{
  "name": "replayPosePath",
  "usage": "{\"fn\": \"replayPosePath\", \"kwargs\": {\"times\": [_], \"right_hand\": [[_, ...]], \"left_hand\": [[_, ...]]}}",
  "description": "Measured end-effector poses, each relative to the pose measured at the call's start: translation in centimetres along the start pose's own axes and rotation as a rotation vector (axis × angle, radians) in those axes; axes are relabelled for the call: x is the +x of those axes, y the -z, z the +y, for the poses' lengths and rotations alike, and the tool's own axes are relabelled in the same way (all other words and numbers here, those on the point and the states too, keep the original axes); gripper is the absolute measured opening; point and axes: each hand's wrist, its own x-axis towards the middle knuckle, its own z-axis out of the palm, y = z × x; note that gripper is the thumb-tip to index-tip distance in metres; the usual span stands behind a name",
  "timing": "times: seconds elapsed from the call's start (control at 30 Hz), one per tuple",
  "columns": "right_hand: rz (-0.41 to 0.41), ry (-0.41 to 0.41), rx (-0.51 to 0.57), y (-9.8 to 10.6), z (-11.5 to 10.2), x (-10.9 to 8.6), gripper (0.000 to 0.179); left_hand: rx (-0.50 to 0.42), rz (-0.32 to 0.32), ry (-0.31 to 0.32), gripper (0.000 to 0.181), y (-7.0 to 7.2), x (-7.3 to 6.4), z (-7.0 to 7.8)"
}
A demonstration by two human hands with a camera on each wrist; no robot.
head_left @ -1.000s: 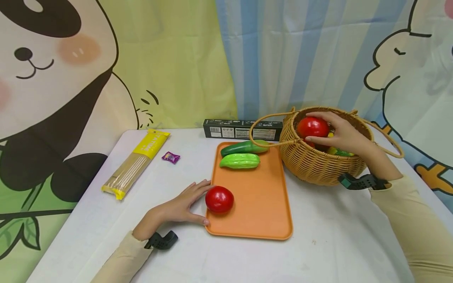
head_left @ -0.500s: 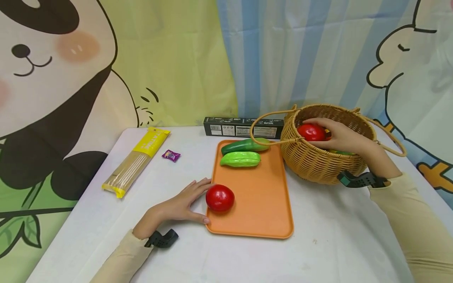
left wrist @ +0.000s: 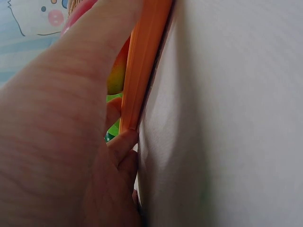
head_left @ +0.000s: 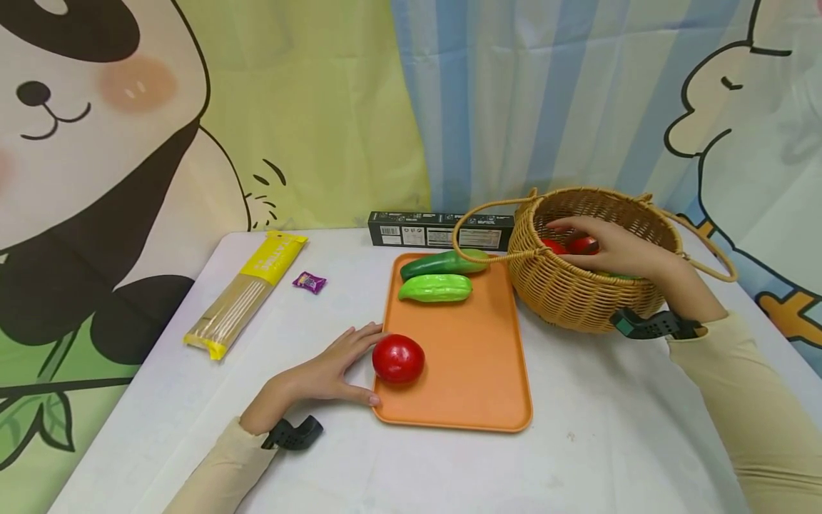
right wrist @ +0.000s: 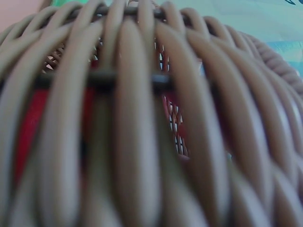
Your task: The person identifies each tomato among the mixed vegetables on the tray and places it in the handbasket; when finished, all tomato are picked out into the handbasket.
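My left hand (head_left: 334, 368) lies at the left edge of the orange tray (head_left: 475, 357), fingers extended and thumb touching the rim. Beside its fingertips, a glossy red round fruit (head_left: 398, 359) sits on the tray. At the tray's far end lie a light green ridged vegetable (head_left: 435, 288) and a dark green cucumber-like one (head_left: 437, 265). My right hand (head_left: 613, 246) reaches into the wicker basket (head_left: 578, 303), thumb and fingers spread apart over red fruit (head_left: 583, 245) lower inside. Basket weave fills the right wrist view, with red fruit (right wrist: 31, 127) showing through gaps.
Behind the tray stands a long black box (head_left: 443, 230). A yellow-ended noodle pack (head_left: 247, 296) and a small purple candy (head_left: 310, 282) lie on the left of the white table (head_left: 449, 471). The basket's handle (head_left: 459, 232) overhangs the tray's far right corner.
My right hand has lowered a red fruit into the basket; the fruit now sits deeper, with the fingers parted above it. My left hand has stayed at the tray.
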Motion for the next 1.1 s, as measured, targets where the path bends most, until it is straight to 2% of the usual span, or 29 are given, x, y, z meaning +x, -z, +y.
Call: {"fn": "replayPosePath", "kwargs": {"times": [0.43, 0.57, 0.8, 0.97, 1.1], "right_hand": [[0.066, 0.005, -0.019, 0.0, -0.6, -0.5, 0.048], [0.128, 0.059, -0.06, -0.2, -0.7, -0.7, 0.045], [0.241, 0.139, -0.131, -0.5, -1.0, -1.0, 0.041], [0.28, 0.162, -0.129, -1.0, -1.3, -1.3, 0.039], [0.299, 0.211, -0.138, -1.3, -1.7, -1.4, 0.039]], "left_hand": [[0.01, -0.004, 0.024, 0.097, -0.1, 0.1, -0.1], [0.01, -0.007, 0.03, 0.097, -0.1, 0.1, -0.1], [0.011, 0.004, -0.001, 0.095, -0.1, 0.0, -0.2], [0.01, 0.0, 0.007, 0.095, -0.2, 0.0, 0.0], [0.014, 0.001, 0.015, 0.097, -0.1, 0.0, 0.0]]}}
